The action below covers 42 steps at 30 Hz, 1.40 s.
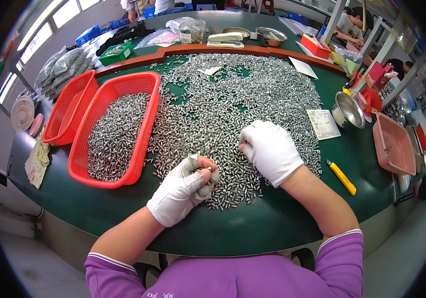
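Observation:
A broad layer of small, shiny silver metal pieces (208,119), bullet-like in shape, covers the middle of the green table. My left hand (185,186), in a white glove with bare thumb and fingertip, is curled closed at the near left edge of the layer. A tiny silver piece seems to show at its pinched fingertips, too small to make out fully. My right hand (271,151), gloved in white, is bent down over the pieces with its fingertips mostly hidden beneath it. Left of the layer, a red plastic basket (149,121) holds many of the same pieces.
Another red basket (56,131) stands farther left. A yellow utility knife (342,178), a paper slip (323,124) and a steel bowl (348,110) lie to the right, near a pink basket (406,164). A brown wooden rail (193,49) borders the far side; co-workers sit beyond at right.

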Tool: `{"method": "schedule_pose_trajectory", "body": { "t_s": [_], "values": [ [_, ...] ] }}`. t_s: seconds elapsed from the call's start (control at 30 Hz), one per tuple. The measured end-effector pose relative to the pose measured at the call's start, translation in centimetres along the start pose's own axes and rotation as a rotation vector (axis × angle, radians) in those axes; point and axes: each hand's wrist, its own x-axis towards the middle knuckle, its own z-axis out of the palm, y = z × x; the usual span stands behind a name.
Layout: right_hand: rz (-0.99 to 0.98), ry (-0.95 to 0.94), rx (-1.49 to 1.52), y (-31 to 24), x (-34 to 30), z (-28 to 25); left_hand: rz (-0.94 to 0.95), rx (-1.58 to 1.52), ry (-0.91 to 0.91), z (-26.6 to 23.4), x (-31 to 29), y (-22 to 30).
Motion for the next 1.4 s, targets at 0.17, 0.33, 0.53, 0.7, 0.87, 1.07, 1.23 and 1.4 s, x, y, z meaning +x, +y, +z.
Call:
{"method": "schedule_pose_trajectory", "body": {
  "t_s": [0.17, 0.33, 0.53, 0.7, 0.87, 1.07, 1.23, 1.4],
  "values": [
    [-0.165, 0.218, 0.446, -0.9, 0.2, -1.3, -0.013, -0.045, 0.001, 0.0, 0.2, 0.1],
    [-0.332, 0.175, 0.540, -2.6, -0.2, -1.9, -0.065, -0.046, -0.004, -0.1, 0.1, 0.0],
    [-0.274, 0.084, 0.843, -3.0, -0.9, -0.8, -0.040, -0.004, -0.004, 0.2, 0.0, -0.1],
    [-0.167, 0.112, 0.825, -3.3, -0.9, -1.0, -0.051, -0.004, 0.029, 0.0, 0.0, 0.0],
    [-0.330, 0.144, 0.736, -3.1, -0.7, -0.9, -0.049, -0.009, 0.043, 0.5, 0.0, -0.1],
    [-0.268, 0.214, 0.553, -2.2, -0.3, -1.2, -0.044, 0.034, 0.023, 0.1, -0.1, 0.0],
    [-0.081, 0.072, 0.099, 0.5, -0.3, 0.6, -0.012, 0.071, 0.048, 0.2, -0.1, -0.2],
    [-0.044, -0.046, 0.033, 0.2, -0.1, 1.0, -0.011, 0.069, 0.049, 0.2, -0.1, -0.2]
  ]
}}
